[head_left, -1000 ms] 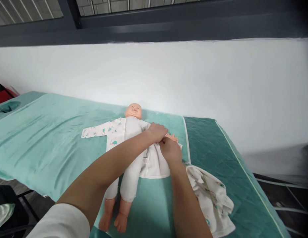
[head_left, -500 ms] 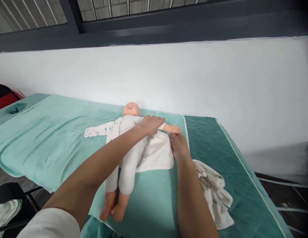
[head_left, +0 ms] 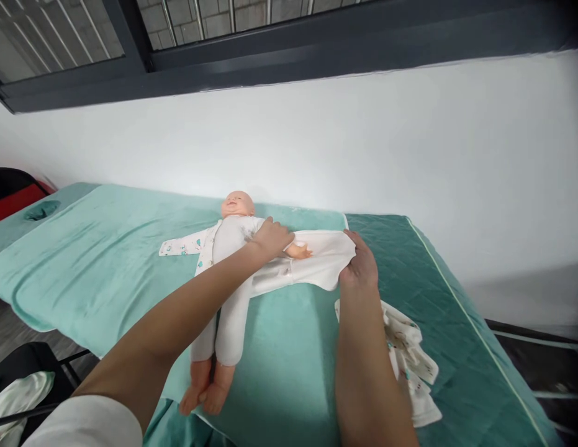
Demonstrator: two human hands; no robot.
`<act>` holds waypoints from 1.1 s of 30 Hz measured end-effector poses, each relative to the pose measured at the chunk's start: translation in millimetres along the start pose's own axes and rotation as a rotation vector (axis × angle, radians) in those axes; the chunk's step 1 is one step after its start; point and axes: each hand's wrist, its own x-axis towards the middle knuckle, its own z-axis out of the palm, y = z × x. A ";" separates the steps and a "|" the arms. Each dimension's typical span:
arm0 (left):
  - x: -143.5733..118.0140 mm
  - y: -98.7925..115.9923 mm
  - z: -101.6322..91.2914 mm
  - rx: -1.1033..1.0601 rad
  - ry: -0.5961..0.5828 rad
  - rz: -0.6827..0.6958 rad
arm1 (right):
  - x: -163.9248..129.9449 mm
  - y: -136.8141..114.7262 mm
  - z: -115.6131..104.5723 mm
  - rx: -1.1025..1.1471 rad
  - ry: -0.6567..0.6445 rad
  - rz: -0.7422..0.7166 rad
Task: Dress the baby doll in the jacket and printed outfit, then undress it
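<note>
A baby doll (head_left: 233, 239) with a white body lies on its back, its head toward the wall. Beneath it a baby shirt (head_left: 184, 244) with a small print is spread; one sleeve lies flat at the left. My left hand (head_left: 272, 239) is closed around the doll's upper arm on the right side, and the doll's small hand (head_left: 298, 251) pokes out beyond my fingers. My right hand (head_left: 361, 261) grips the edge of the shirt's plain white front panel (head_left: 323, 257), which is stretched out to the right under the doll's hand.
A crumpled printed baby garment (head_left: 412, 354) lies right of my right forearm on the dark green quilted cover (head_left: 384, 248). A light green blanket (head_left: 107, 248) spreads under the doll. At lower left a black chair (head_left: 28, 366) holds a pale cloth. A white wall (head_left: 289, 143) rises behind.
My right hand has moved right and slightly up, pulling the shirt panel outward. My left hand has shifted slightly left, and the doll's arm has come down and in.
</note>
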 end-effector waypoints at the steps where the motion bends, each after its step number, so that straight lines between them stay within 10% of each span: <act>1: 0.9 2.1 0.2 -0.004 -0.014 -0.019 | -3.0 -3.4 4.9 0.088 0.002 0.022; 11: 11.0 10.8 12.1 0.020 -0.049 -0.108 | -39.2 -20.5 63.6 0.525 -0.101 0.091; 27: -45.6 -81.4 -13.8 -0.841 0.145 -0.284 | -103.5 16.4 128.5 -0.338 -0.649 -0.032; 33: -38.1 -58.7 -12.6 -0.343 -0.007 -0.191 | -113.6 -1.7 127.1 -0.802 -0.791 -0.226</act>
